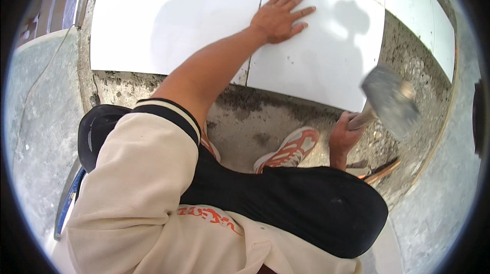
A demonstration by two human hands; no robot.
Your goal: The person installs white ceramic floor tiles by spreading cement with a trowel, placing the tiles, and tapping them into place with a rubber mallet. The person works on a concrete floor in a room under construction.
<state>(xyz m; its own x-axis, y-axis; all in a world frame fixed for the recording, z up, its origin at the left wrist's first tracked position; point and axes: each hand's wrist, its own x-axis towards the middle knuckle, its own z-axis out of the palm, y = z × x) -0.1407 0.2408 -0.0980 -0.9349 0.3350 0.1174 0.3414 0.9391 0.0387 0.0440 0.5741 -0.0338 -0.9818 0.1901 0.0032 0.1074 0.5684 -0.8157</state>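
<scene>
My left hand lies flat with spread fingers on a large white tile, close to the seam with the neighbouring white tile. My right hand grips the handle of a mallet, just off the tile's near right corner. The mallet's dark grey, blocky head is raised and slightly blurred. Shadows of my arm and the mallet fall across the white surface.
Rough mortar bed shows along the right, with more white tiles beyond it. My shoes stand on bare concrete in front. Beside my right knee lies a wooden-looking strip. A blue tool lies at the lower left.
</scene>
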